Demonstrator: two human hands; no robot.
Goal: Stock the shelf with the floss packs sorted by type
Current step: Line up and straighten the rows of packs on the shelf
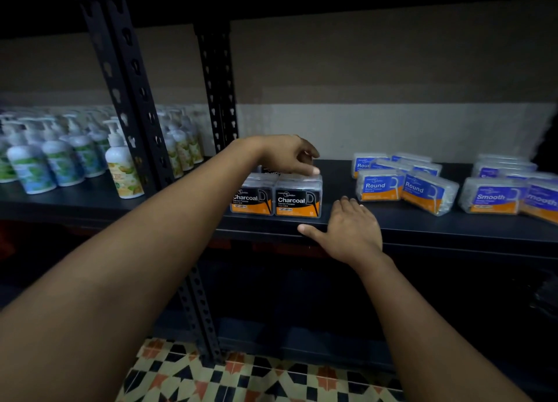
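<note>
Two black-and-orange Charcoal floss packs stand side by side at the front of the dark shelf, with more Charcoal packs behind them. My left hand hovers over them, fingertips touching the top of the right pack, holding nothing. Flat on the shelf edge just right of the packs lies my right hand, fingers spread. Further right sit several blue Round packs, one of them tilted. At the far right edge are blue Smooth packs.
Black perforated uprights separate this bay from the left bay, where several pump bottles stand. A bare strip of shelf lies between the Charcoal and Round groups. Patterned floor tiles show below; the lower shelf is dark.
</note>
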